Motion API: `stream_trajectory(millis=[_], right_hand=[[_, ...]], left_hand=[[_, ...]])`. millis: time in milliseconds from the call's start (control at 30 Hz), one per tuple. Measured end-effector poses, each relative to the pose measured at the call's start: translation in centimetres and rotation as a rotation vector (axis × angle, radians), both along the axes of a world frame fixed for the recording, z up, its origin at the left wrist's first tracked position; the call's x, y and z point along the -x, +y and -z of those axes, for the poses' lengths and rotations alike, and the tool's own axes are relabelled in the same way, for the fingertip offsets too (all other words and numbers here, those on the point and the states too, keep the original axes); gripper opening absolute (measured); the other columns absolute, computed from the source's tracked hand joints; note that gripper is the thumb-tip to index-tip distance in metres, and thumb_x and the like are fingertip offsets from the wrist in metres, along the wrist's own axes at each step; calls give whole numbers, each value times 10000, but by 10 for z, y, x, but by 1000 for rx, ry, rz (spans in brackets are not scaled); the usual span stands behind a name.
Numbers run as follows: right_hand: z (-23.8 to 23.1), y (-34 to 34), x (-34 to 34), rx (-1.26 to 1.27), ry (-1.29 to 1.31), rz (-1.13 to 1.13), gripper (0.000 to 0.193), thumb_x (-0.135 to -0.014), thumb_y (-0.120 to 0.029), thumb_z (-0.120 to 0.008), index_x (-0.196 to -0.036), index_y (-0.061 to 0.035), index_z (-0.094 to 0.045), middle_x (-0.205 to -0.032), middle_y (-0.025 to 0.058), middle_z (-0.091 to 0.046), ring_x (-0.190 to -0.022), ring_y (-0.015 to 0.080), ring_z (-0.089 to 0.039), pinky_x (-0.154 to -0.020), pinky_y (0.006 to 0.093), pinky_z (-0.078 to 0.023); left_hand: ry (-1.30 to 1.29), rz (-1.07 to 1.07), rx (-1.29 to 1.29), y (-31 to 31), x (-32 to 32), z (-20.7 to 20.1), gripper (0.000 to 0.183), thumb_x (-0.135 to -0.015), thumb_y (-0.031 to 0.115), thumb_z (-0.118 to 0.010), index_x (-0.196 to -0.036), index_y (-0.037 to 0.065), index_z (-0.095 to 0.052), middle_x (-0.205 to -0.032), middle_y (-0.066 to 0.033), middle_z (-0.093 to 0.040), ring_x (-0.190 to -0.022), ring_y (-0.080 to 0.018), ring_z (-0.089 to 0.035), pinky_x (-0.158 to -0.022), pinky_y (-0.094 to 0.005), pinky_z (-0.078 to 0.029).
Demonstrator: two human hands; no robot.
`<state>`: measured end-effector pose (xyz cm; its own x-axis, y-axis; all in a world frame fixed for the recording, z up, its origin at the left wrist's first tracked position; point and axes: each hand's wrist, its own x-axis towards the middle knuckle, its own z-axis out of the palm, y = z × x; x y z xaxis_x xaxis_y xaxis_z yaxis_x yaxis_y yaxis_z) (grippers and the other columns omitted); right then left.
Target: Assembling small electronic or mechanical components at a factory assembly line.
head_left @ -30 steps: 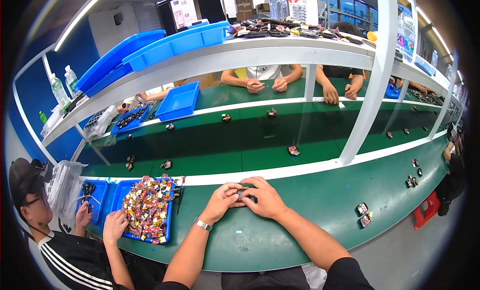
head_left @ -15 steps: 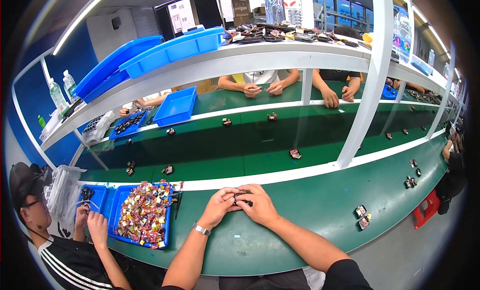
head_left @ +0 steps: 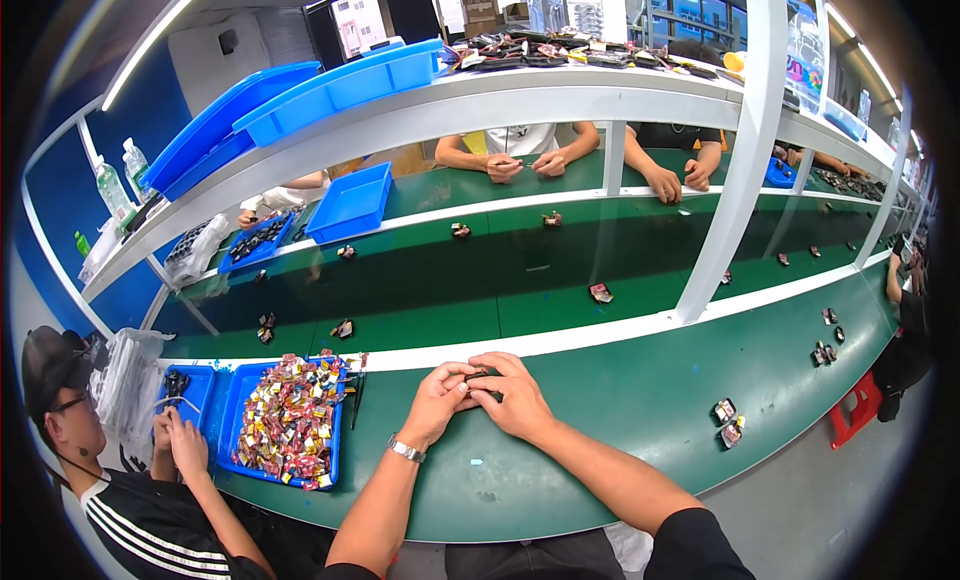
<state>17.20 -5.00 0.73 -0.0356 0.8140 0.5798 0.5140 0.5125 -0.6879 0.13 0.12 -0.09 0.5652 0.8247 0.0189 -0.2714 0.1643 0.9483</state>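
Note:
Over the green tabletop (head_left: 600, 390), my left hand (head_left: 437, 402) and my right hand (head_left: 515, 398) meet with bent fingers around a small black part (head_left: 485, 374). Fingers and thumbs from both sides press on it and hide most of its shape, so its exact kind cannot be told. To the left of my hands stands a blue tray (head_left: 228, 435) heaped with small parts in red, yellow and white wrapping (head_left: 290, 420). Thin dark tools (head_left: 357, 395) lie between that tray and my left hand.
A white rail (head_left: 560, 342) and post (head_left: 735, 160) separate my tabletop from the green belt (head_left: 430, 300), which carries scattered small parts. Two wrapped parts (head_left: 727, 422) lie to my right. A person (head_left: 130, 500) works at my left; other people's hands (head_left: 520, 167) are across the belt.
The small parts on the belt have shifted slightly to the right. My fingers have changed their hold on the black part, which now shows less. The neighbour's hands have moved slightly.

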Motion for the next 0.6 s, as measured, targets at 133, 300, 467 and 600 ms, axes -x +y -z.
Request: stream_trajectory(millis=[133,300,467,600], right_hand=[[2,1,-3,45,21,8,198,-774,-67,-725,-971,-77,-737,-1231,68,-626,-1216,297,-516,-1007,401,-450],[0,2,1,31,17,-27,229,-772,-69,-721,-1000,-85,-733,-1252,64,-616,-1233,301,-505,-1012,404,-448],[2,4,-7,38,-13,10,218,-775,-70,-716,-991,-93,-736,-1254,59,-610,-1219,298,-511,-1011,404,-448],[3,2,-2,69,54,-11,195,-799,-75,-669,-982,-96,-733,-1236,77,-610,-1205,313,-511,-1013,411,-442]], left_hand=[[-10,22,15,-1,-1,-2,228,-981,33,-511,-1208,22,-500,-1145,-115,-634,-1044,-180,-638,-907,-339,-558],[71,-62,-54,-1,-3,-3,227,-990,3,-461,-1214,-9,-499,-1172,-140,-620,-1088,-214,-629,-928,-348,-559],[16,-29,-14,-1,-5,-5,226,-991,4,-460,-1213,-7,-500,-1239,-156,-598,-1099,-217,-625,-933,-350,-556],[7,-24,4,0,-2,-1,227,-991,5,-461,-1214,-5,-501,-1282,-162,-584,-1107,-209,-620,-939,-352,-551]])
